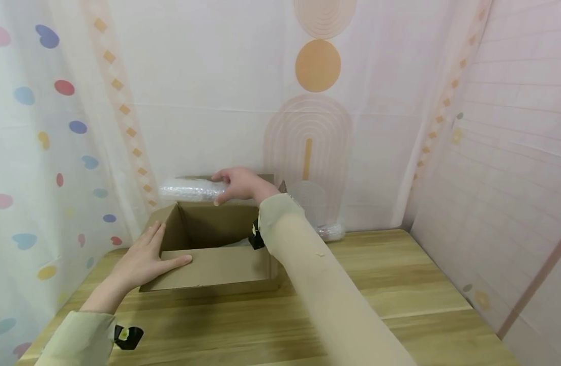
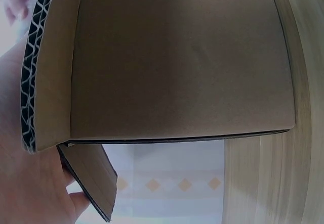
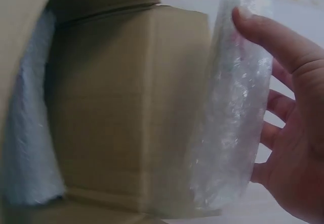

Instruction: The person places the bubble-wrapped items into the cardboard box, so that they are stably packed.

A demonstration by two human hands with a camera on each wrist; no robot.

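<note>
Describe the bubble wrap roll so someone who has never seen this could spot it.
On the wooden table stands an open cardboard box. Along its far edge lies the bubble wrap roll, gripped by the right hand. It is the only clear, shiny, crinkled cylinder against the brown cardboard.

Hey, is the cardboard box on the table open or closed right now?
Open. The cardboard box has its flaps folded outward and its brown inside walls show; the left hand rests on the near flap.

place: makeshift home-style booth | evidence: patterned curtains (image 1: 317,127) all round, wooden table (image 1: 399,284), brick-pattern wall (image 1: 513,178)
</note>
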